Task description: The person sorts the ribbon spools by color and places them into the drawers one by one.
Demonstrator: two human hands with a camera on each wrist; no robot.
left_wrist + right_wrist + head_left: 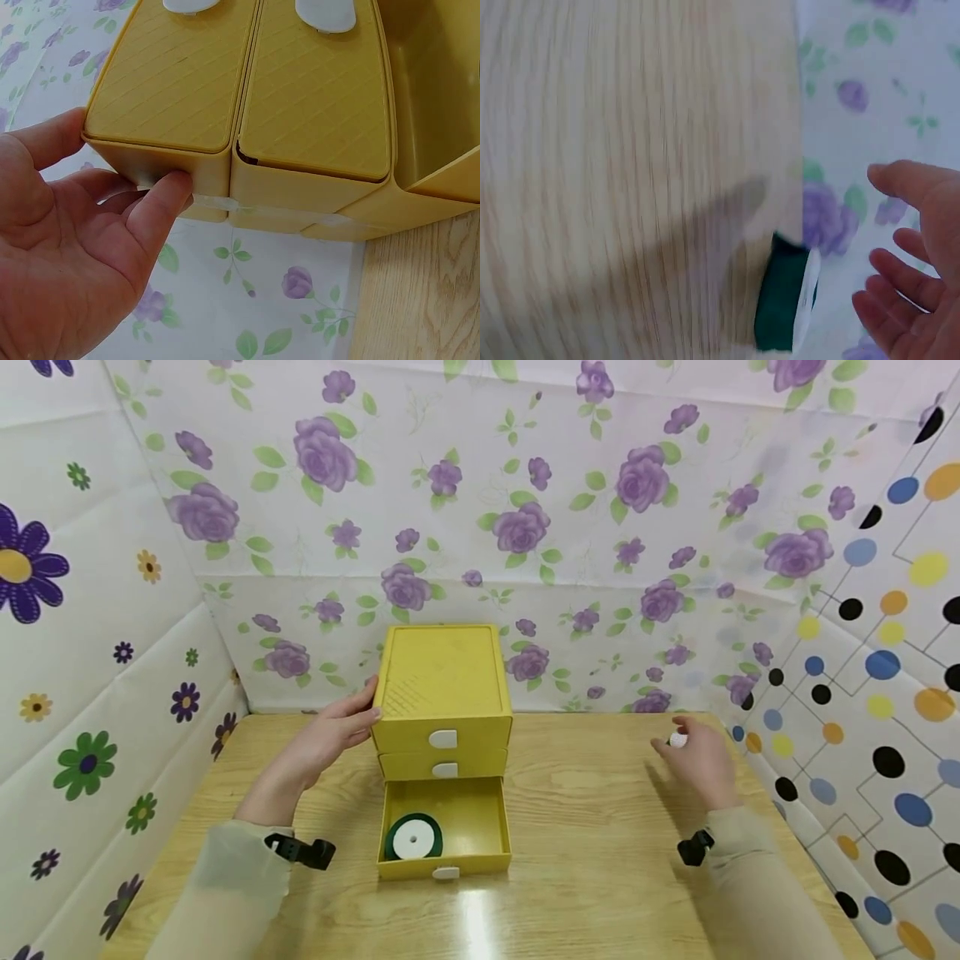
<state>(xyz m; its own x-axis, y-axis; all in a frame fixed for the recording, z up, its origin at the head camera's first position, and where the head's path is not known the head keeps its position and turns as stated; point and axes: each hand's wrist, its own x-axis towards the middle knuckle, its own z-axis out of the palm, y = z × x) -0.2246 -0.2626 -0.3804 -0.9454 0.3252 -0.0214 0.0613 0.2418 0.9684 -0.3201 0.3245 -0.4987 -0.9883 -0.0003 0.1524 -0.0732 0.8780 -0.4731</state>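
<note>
A yellow three-drawer box (442, 672) stands on the table with its bottom drawer (472, 814) pulled out. Inside that drawer lies a spool of dark green ribbon (414, 839) with a white face. My left hand (337, 731) rests against the box's left side, the thumb near its top edge and the fingertips (177, 187) touching the side wall. Over at the right, my right hand (701, 760) hovers with loosely bent fingers beside a second green ribbon spool (782, 300), apart from it in the right wrist view. Mostly hidden by the hand in the head view, this spool shows only some white.
The wooden table (585, 835) extends on both sides of the box. Behind it hangs a white cloth with purple flowers (517, 531). Patterned cloths also stand at the left (97, 677) and right (885, 710) sides.
</note>
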